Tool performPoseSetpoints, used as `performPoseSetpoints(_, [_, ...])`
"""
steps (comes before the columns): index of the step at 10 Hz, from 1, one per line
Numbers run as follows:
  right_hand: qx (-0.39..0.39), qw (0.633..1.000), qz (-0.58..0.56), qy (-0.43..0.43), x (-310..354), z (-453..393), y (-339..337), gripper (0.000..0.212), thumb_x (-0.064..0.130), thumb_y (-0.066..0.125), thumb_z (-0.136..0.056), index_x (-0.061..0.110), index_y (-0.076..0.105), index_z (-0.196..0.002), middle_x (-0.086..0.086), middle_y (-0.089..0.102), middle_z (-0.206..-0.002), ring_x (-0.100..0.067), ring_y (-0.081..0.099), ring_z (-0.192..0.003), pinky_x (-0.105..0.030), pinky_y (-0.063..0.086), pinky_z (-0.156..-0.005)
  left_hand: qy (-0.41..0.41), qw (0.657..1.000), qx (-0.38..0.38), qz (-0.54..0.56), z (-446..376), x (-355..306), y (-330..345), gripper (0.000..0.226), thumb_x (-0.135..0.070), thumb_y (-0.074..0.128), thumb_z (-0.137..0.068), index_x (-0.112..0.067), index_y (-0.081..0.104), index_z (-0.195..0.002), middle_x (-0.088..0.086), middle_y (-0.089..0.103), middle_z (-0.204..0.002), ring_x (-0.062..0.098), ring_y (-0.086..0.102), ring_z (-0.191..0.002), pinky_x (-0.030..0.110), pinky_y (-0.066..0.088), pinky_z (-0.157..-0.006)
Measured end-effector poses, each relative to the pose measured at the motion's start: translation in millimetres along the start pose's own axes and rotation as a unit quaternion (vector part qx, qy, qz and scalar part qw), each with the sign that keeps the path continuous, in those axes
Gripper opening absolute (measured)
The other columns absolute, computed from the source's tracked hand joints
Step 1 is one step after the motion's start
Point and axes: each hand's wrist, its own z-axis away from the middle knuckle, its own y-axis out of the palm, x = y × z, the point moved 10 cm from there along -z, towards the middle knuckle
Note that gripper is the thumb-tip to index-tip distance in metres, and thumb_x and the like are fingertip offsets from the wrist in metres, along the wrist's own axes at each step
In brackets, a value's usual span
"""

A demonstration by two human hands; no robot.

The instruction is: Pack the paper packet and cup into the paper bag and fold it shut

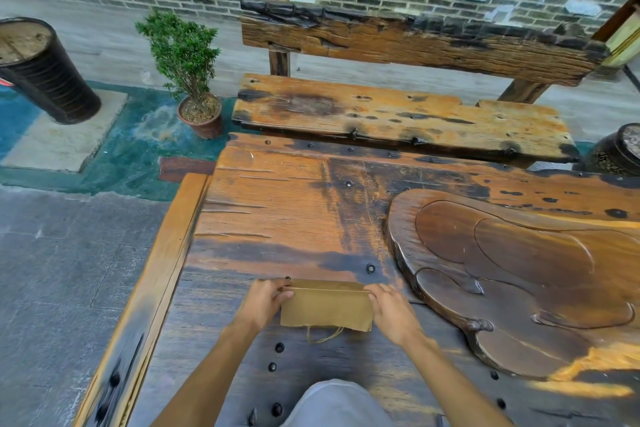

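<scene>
A brown paper bag (327, 308) lies flat on the wooden table (277, 218), folded over toward me, with a twine handle (323, 334) poking out from its near edge. My left hand (265, 300) grips the bag's left end at the fold. My right hand (389, 310) holds the right end the same way. The paper packet and the cup are not visible; whether they are inside the bag cannot be told.
A carved dark wooden tea tray (519, 270) fills the table's right side, close to my right hand. A wooden bench (398, 118) stands beyond the table. A potted shrub (194, 80) and a dark barrel (41, 69) stand on the floor at left.
</scene>
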Motion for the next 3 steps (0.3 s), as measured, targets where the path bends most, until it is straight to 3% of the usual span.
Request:
performPoseSetpoints(1, [-0.006,0.999,-0.023,0.021,1,7,-4,0.033,0.024,0.038,-0.102,0.022,0.053,-0.130,0.003,0.058,-0.130,-0.017,0.048,-0.124,-0.030,0.037,-0.106,-0.006,1.000,0.005,-0.019,11,-7,-1,0.042,-0.027,0.063,-0.092,-0.015,0.059,-0.133,0.010,0.067,-0.126,0.020,0.062,-0.118,0.025,0.046,-0.094])
performPoseSetpoints(3, [-0.045,0.997,-0.055,0.005,12,19,-20,0.042,0.025,0.040,-0.102,0.020,0.045,-0.143,0.002,0.051,-0.144,-0.016,0.041,-0.136,-0.028,0.028,-0.113,0.068,0.995,-0.074,-0.017,27,-22,-12,0.036,-0.033,0.059,-0.094,-0.026,0.057,-0.130,0.002,0.042,-0.151,0.020,0.033,-0.144,0.032,0.035,-0.112])
